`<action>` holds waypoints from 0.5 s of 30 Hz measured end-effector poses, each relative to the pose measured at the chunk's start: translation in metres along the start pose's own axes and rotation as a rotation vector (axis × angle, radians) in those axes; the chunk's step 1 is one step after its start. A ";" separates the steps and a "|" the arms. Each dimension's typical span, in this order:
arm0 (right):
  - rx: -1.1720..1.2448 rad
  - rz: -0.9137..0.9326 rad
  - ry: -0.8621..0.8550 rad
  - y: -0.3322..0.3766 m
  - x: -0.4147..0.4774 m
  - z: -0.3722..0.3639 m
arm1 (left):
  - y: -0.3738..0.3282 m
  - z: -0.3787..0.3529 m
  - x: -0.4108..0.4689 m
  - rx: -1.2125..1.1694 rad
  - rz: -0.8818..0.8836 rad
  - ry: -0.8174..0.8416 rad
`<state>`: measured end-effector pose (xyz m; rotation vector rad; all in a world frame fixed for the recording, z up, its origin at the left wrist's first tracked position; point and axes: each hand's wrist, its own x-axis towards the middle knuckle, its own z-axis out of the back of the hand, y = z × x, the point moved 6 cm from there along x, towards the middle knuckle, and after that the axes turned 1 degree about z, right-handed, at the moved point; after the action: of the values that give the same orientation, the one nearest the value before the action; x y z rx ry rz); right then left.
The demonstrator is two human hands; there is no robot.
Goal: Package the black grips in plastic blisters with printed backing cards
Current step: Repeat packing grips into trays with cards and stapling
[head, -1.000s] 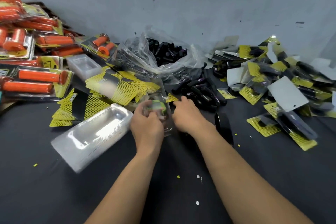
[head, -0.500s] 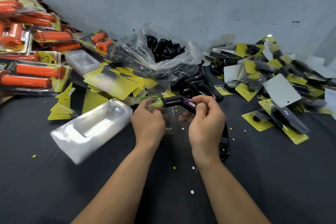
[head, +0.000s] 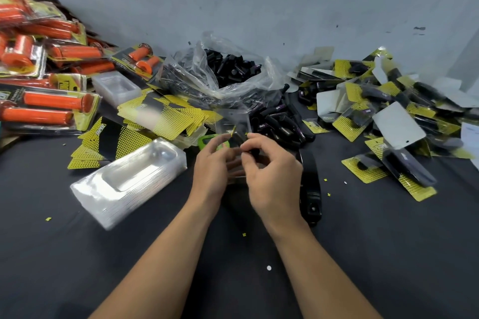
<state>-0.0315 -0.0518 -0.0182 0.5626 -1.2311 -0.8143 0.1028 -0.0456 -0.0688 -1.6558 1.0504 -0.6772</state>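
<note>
The grip [head: 254, 152] is pinched between the curled thumb and fingertips of the right hand [head: 272, 173]; only a short dark stretch of it shows, at the lower part of the clear blister [head: 233, 123]. The left hand [head: 213, 166] holds that blister upright, fingers bent round its near edge, and the two hands almost touch. A green piece [head: 204, 140] peeks out just behind the left fingers; what it is cannot be told.

Just right of the right hand a black tool [head: 309, 189] lies on the dark counter [head: 388, 241]. Beyond the hands are loose grips [head: 282, 124] and, behind them, an open bag [head: 233, 70] of more. Left of the left hand sits a blister stack [head: 129, 181], with yellow-and-black cards [head: 160, 116] fanned out beyond it. Far left lie orange packs [head: 46, 101]. Well right of the right hand, finished packs [head: 388, 116] lie in a heap.
</note>
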 end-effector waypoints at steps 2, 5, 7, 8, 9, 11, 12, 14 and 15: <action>-0.036 0.007 0.039 -0.001 -0.001 -0.004 | -0.001 0.000 0.001 -0.033 0.017 0.021; -0.071 -0.011 0.103 -0.003 -0.002 -0.008 | -0.002 -0.004 0.000 -0.029 0.023 0.063; -0.096 -0.005 0.166 -0.002 -0.004 -0.012 | 0.001 -0.005 0.000 -0.069 0.036 0.082; -0.107 -0.005 0.203 -0.001 -0.005 -0.014 | 0.003 -0.006 0.001 -0.109 0.051 0.094; -0.114 -0.007 0.238 0.001 -0.005 -0.016 | 0.005 -0.005 0.001 -0.144 0.069 0.102; -0.138 0.002 0.277 0.002 -0.005 -0.018 | 0.007 -0.001 0.002 -0.166 0.096 0.086; -0.159 0.009 0.280 0.002 -0.005 -0.017 | 0.006 0.000 0.002 -0.151 0.102 0.068; -0.197 0.025 0.260 0.002 -0.003 -0.015 | 0.004 -0.002 0.001 -0.124 0.107 0.053; -0.212 0.039 0.241 0.002 -0.003 -0.014 | 0.003 -0.002 0.001 -0.096 0.110 0.048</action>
<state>-0.0183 -0.0489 -0.0223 0.4478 -0.9194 -0.8075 0.1000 -0.0475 -0.0714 -1.6570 1.2153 -0.6054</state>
